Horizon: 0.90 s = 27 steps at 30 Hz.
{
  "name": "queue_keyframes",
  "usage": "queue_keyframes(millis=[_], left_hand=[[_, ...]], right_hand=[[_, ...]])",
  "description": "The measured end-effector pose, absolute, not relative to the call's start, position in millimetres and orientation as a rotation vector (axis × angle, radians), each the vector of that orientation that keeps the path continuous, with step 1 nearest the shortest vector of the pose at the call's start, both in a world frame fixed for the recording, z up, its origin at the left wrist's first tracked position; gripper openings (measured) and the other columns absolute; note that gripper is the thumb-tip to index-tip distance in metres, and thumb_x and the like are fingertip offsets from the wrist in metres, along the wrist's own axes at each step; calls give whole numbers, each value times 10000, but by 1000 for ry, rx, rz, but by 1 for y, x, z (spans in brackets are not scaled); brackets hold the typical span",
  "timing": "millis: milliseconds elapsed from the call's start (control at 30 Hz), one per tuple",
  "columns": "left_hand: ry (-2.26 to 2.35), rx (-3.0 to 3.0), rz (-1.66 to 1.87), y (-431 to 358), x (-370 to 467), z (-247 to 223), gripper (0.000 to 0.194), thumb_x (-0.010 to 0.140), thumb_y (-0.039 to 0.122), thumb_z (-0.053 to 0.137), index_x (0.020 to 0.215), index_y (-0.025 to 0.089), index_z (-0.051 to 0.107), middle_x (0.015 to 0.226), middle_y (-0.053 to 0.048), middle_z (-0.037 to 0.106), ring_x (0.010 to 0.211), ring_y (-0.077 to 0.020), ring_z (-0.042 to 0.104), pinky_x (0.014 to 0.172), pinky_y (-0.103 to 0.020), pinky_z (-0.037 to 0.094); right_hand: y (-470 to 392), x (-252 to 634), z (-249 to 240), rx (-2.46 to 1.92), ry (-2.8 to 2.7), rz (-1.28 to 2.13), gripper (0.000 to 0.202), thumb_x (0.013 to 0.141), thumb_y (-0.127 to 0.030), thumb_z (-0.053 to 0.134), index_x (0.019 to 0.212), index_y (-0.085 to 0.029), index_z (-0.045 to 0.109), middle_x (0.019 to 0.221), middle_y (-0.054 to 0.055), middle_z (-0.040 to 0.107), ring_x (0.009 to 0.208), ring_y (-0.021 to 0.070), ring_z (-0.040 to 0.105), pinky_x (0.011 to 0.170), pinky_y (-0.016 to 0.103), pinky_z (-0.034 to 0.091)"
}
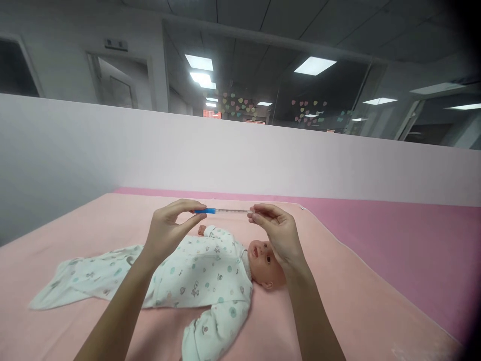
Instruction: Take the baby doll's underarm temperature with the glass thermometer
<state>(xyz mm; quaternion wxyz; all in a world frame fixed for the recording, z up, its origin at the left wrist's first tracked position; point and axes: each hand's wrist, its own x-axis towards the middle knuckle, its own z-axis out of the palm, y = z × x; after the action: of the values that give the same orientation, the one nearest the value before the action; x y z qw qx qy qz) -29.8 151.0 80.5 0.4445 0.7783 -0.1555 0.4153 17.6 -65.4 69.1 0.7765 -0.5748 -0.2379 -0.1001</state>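
A thin glass thermometer [232, 210] with a blue end is held level in the air between my two hands. My left hand [171, 223] pinches the blue end between thumb and fingers. At the other, clear end, the fingertips of my right hand [278, 228] are closed on the tip. Beneath them a baby doll [210, 265] lies on its back, its head to the right and partly covered by my right hand and wrist. It wears a white sleepsuit with a small green and grey print.
The doll lies on a peach-pink cloth [349, 291] spread over a brighter pink surface [406, 240]. A low white partition [240, 155] runs behind it. Beyond stand windows with heart-shaped stickers, a doorway [120, 82] and ceiling lights.
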Motion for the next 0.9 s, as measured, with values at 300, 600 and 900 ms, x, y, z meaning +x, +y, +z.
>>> queue_keyframes(millis=[300,600,900], left_hand=[[-417,1926,1079,139,-30,80,105,707,300,661,785,235,685,837,-14,669,802,-171,615,755,-316,511],[-382,1841,1084,132,-29,74,118,715,277,654,809,211,677,852,-25,664,799,-168,617,757,-314,521],[-273,1862,1069,131,-32,75,188,736,319,633,879,204,672,880,-31,672,791,-160,623,756,-314,527]], right_hand=[[-75,15,72,-1267,-511,-296,197,664,-265,695,835,-178,652,881,44,662,792,174,625,756,357,522],[-78,12,76,-1332,-523,-309,135,679,-238,657,801,-180,650,881,45,662,739,154,606,671,319,533],[-72,6,74,-1332,-498,-308,181,696,-265,654,853,-174,651,863,36,660,618,115,587,667,318,530]])
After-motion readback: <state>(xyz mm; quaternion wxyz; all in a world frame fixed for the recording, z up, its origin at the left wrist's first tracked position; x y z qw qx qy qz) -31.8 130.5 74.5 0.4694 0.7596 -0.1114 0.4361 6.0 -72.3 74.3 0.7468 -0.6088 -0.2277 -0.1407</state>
